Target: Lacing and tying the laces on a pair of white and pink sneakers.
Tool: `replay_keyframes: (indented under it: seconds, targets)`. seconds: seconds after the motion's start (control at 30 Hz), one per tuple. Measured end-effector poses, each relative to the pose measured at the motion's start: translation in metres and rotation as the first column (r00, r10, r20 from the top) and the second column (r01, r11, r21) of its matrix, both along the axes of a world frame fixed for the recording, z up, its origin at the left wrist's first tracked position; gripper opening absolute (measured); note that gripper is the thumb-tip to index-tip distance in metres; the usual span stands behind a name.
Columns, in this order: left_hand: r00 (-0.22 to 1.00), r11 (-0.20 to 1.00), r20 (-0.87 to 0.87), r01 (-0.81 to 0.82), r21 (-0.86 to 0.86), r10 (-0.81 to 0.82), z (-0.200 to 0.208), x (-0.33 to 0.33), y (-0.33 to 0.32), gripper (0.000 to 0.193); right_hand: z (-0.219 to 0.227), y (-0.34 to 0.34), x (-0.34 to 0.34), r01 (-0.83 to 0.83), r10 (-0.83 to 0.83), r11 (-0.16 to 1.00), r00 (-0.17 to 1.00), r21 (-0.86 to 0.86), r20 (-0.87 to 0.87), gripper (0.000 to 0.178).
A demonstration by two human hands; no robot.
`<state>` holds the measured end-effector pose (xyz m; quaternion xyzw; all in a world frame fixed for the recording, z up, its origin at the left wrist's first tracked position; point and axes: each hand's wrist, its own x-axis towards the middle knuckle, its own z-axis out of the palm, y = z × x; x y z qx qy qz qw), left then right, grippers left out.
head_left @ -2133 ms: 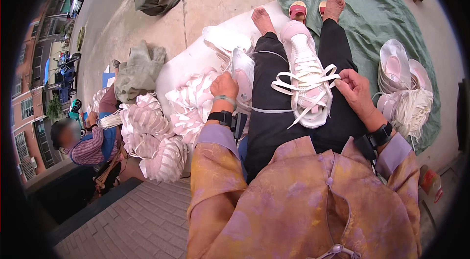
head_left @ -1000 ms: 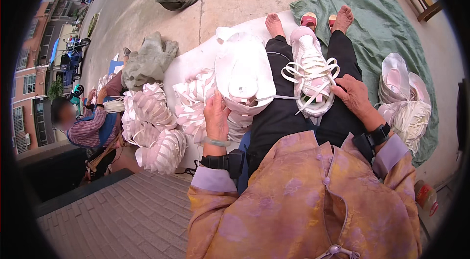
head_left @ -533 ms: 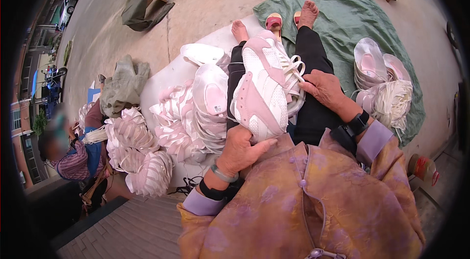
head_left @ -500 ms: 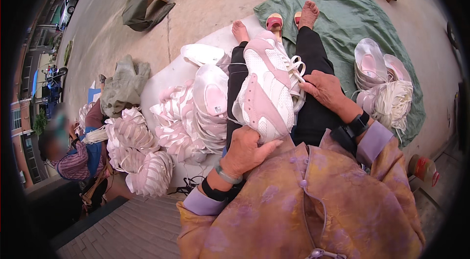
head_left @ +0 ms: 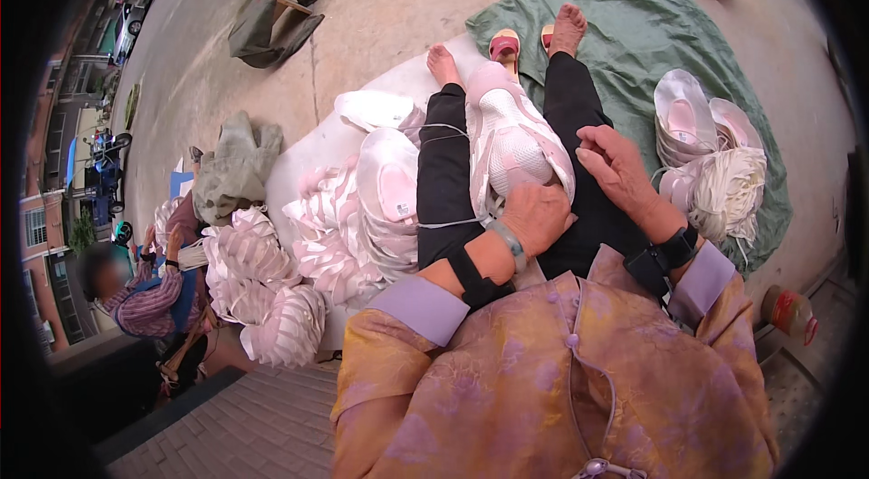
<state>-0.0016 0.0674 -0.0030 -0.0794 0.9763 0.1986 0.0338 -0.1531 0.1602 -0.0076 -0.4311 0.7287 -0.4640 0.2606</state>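
A pink-and-white mesh shoe upper lies lengthwise between my black-trousered legs, toe end away from me. My left hand is closed at its near end, by the opening. The fingertips there are partly hidden. To the right of the upper, over my right thigh, my right hand is held with its fingers loosely stretched and nothing seen in them. A thin pale cord crosses my left leg. Just left of that leg stands a nested stack of pale uppers, pink inside.
Piled uppers lie on a white sheet at left, with more bundles beyond. Uppers and a bundle of white laces rest on the green cloth at right. Another person sits far left. A jar stands near right.
The shoe upper has turned from its side so its mesh top shows. My right hand has let go of the laces; my left hand has moved right, over the opening.
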Motion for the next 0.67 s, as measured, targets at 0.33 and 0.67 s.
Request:
replay_keyframes:
  seconds: [0.33,0.67]
  targets:
    - [0.863,0.993,-0.500,-0.018,0.116,0.074,0.041,0.028,-0.009,0.028,0.009,-0.009,0.021,-0.149,0.098,0.988,0.828,-0.048,-0.552,0.026]
    - [0.831,0.844,-0.155,-0.515,0.149,0.534,-0.004,0.071,-0.034,0.022,0.011,-0.014,0.025,-0.111,0.053,0.992,0.801,-0.061,-0.597,0.019]
